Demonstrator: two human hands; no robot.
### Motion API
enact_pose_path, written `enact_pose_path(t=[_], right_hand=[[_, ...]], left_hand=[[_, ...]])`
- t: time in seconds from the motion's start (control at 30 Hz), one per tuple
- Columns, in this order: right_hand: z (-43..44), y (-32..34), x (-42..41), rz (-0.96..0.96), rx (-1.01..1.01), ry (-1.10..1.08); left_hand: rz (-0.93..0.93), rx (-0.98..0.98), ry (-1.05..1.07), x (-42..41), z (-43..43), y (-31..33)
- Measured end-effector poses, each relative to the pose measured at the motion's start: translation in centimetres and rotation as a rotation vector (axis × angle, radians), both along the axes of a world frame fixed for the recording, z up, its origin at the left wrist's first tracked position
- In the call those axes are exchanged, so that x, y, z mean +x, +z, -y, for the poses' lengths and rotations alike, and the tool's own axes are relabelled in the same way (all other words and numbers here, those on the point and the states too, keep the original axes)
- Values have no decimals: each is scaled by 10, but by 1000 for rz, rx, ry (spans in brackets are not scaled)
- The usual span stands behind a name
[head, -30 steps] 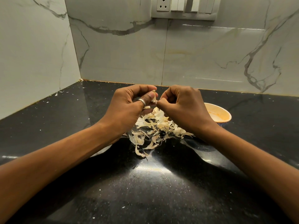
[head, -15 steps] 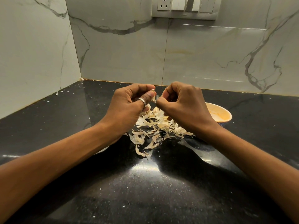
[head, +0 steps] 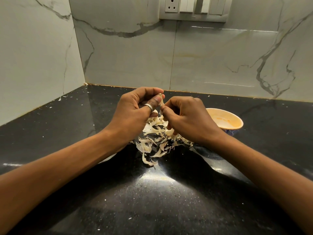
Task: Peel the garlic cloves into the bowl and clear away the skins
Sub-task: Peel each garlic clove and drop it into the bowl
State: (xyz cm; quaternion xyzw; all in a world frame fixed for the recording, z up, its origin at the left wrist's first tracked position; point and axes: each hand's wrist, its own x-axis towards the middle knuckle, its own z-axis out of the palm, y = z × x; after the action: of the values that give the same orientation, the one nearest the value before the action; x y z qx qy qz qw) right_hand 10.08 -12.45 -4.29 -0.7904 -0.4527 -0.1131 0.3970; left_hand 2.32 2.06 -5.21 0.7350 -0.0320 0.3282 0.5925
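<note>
Above the heap of skins, a loose pile of pale, papery, curled flakes on the glossy, speckled black counter, the left hand grips a small pale garlic clove between curled fingers and a thumb that wears a silver ring. The right hand, also over the heap, pinches a thin, translucent strip of skin that runs up to the clove. A round bowl with a smooth, orange-stained inside stands just right of the heap.
</note>
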Motion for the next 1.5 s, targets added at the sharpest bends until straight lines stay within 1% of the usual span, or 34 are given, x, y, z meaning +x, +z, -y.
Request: enact_pose_path(t=[0.37,0.77,0.97,1.23,1.5], right_hand=[[-1,0,2,-15,36,1],[2,1,3,51,105,-11],[1,0,3,69,121,4],[0,0,3,61,137,21],[1,1,1,87,123,31]], left_hand=[[-8,36,-27,-1,0,1],[-36,18,-40,1,-2,1],[-70,-81,-96,2,-1,0],[-126,-298,-199,3,0,3],[-172,-330,-193,3,-1,4]])
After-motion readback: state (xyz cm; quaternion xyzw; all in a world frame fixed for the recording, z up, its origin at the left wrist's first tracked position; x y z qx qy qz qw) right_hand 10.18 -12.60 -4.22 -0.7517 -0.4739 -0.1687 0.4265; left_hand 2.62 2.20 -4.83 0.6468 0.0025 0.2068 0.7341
